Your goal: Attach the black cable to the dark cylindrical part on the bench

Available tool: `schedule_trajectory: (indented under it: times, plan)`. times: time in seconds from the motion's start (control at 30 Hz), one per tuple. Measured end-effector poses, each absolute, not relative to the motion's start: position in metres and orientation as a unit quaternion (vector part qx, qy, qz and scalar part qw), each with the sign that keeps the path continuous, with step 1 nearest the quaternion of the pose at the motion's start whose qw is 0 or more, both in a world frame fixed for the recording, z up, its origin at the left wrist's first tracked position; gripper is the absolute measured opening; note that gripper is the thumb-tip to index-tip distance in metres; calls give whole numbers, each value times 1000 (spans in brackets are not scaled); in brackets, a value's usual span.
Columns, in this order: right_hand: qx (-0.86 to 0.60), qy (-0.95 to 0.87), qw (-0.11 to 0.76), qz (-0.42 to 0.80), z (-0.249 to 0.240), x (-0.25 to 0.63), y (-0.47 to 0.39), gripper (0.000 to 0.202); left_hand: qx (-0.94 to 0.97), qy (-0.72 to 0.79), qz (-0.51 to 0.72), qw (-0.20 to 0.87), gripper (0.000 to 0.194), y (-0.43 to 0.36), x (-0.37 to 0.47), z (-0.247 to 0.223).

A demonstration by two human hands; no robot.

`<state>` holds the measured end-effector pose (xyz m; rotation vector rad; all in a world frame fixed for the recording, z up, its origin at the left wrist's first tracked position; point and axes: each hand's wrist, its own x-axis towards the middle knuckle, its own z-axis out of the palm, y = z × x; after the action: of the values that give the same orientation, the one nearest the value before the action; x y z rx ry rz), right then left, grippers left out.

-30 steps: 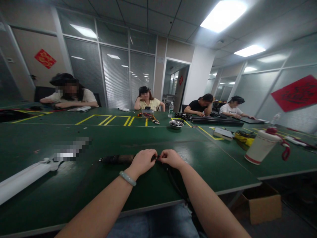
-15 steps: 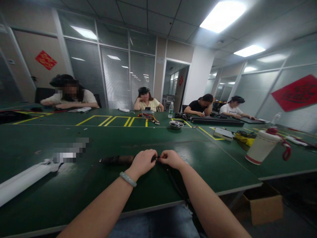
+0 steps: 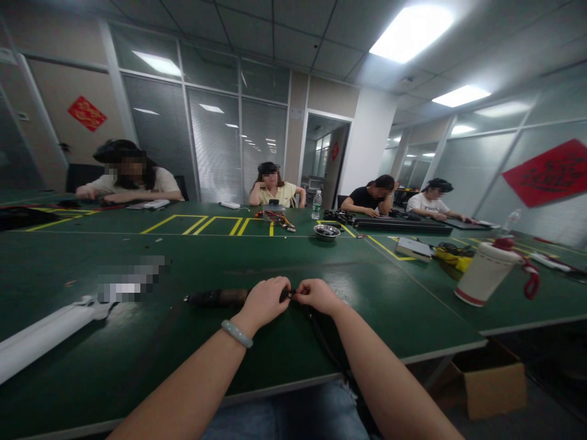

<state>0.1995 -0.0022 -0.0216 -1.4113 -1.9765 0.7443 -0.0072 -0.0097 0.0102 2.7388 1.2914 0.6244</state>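
A long dark electric screwdriver (image 3: 215,298), brownish in its middle, lies sideways on the green table with its metal tip to the left. My left hand (image 3: 266,299), with a pale bangle at the wrist, is closed round its right end. Facing it, my right hand (image 3: 320,296) pinches the end of a black cable (image 3: 324,343) between thumb and fingers. The fingertips of both hands nearly meet at a small metallic part; whether the cable and screwdriver are joined there is too small to tell. From below my right hand the cable hangs down over the table's near edge.
A white arm-like stand (image 3: 50,333) reaches in from the left. Beyond my hands are a metal bowl (image 3: 327,231) of small parts, a water bottle (image 3: 316,205) and bundled wires (image 3: 280,220). A white tumbler (image 3: 483,274) stands right. Several people sit across the table.
Both hands keep their grip at the screwdriver's right end, almost unmoved. The view has shifted very slightly.
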Motion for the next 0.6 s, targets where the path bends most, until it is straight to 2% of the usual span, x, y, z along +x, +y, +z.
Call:
schedule_trajectory:
  times: [0.2,0.47,0.6]
  plan:
    - [-531,-743,295,282,-19,200,-4,16,887,416,200,29,9,-8,-8,9]
    - [-534,-747,289,269,-20,200,-3,16,885,415,210,20,13,-7,-7,8]
    - [-529,-746,294,278,-20,200,-3,16,885,417,207,18,9,-8,-8,9]
